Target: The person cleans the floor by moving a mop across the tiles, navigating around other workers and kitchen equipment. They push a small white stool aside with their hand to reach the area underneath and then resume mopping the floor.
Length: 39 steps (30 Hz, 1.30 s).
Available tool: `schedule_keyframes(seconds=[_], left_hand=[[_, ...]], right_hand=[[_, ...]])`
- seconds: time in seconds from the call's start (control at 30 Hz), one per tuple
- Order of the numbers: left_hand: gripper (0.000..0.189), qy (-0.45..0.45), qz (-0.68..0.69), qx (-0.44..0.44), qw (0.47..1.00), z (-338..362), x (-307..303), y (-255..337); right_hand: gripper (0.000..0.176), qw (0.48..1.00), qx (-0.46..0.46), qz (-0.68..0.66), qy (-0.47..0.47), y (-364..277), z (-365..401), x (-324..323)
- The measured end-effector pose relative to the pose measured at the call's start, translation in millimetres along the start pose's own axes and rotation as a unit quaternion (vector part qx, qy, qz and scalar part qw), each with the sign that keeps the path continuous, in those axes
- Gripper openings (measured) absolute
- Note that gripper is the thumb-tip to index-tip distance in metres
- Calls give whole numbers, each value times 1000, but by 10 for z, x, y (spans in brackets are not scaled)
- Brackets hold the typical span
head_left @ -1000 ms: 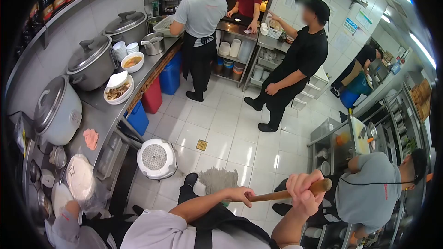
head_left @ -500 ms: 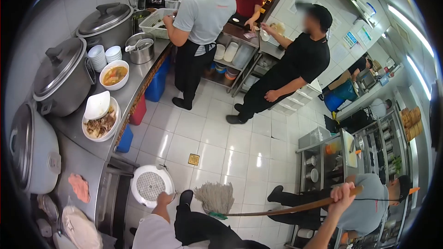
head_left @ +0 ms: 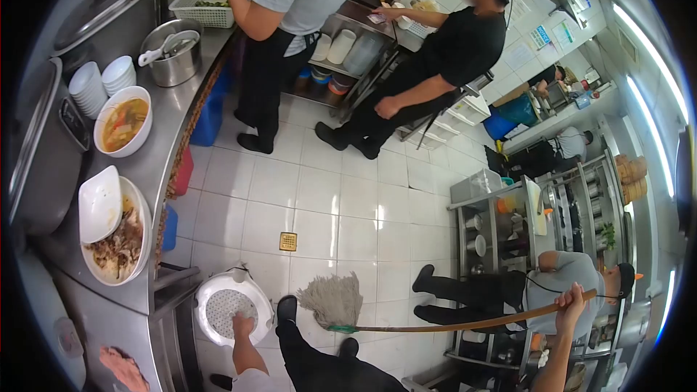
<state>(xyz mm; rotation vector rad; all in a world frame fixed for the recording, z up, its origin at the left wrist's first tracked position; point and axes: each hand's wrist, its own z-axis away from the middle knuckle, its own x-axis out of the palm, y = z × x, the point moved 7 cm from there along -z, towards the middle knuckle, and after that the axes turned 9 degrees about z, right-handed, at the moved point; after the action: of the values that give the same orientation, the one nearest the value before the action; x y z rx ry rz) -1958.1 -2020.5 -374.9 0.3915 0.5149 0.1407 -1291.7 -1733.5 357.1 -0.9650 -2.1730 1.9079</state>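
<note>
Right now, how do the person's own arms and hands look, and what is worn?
Both hands are bare, no gloves. Above the left hand, the forearm is bare up to a short whitish sleeve. Above the right hand, the forearm is bare; no sleeve shows.

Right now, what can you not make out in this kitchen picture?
Head view:
- Inside of the white bucket: hidden under its perforated top and the left hand.
- Fingers of the right hand: wrapped behind the mop handle, small near the lens rim.
- Wall notices: too small to read.
- Large pot: cut off by the left edge.
</note>
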Motion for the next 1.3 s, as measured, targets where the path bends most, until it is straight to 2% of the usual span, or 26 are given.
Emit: schedule_keyframes(seconds=[0.13,0.23,0.33,0.53,0.63,0.73,0.83,0.93,1.03,1.07,1.17,1.23,1.27,1.3], left_hand=[[55,35,22,-7,999,-353,29,-167],[46,143,24,-4,989,-389,-76,-138],[42,115,26,7,993,-281,-146,-52],[37,217,47,58,973,-378,57,-291],[33,117,-19,59,991,-463,222,-360],[34,80,31,98,991,-561,191,-401],[41,38,10,75,996,-617,131,-362],[39,-77,39,37,996,-590,132,-243],[39,-77,23,70,994,-570,104,-66],[60,-100,-54,63,991,-567,131,-27],[94,-68,-124,70,988,-546,148,122],[107,-38,-146,91,984,-581,204,160],[112,-50,-128,79,987,-565,228,184],[116,-61,-110,62,990,-535,240,244]], right_hand=[[29,999,23,36,5,-21,-7,33],[28,999,28,37,9,11,-62,75],[28,999,26,31,19,-6,-77,158],[27,1000,10,18,17,20,-30,142],[27,999,7,-24,38,137,96,-112],[27,995,13,-44,86,207,250,-476],[34,994,29,-44,93,271,379,-915],[35,988,49,-58,136,356,513,-1334],[38,977,64,-61,196,421,668,-1626],[40,973,63,-60,213,432,725,-1700],[43,963,80,-80,246,449,940,-1850],[42,963,87,-99,236,547,1035,-2214],[42,966,87,-94,223,600,1093,-2430],[44,960,97,-78,251,615,1198,-2559]])
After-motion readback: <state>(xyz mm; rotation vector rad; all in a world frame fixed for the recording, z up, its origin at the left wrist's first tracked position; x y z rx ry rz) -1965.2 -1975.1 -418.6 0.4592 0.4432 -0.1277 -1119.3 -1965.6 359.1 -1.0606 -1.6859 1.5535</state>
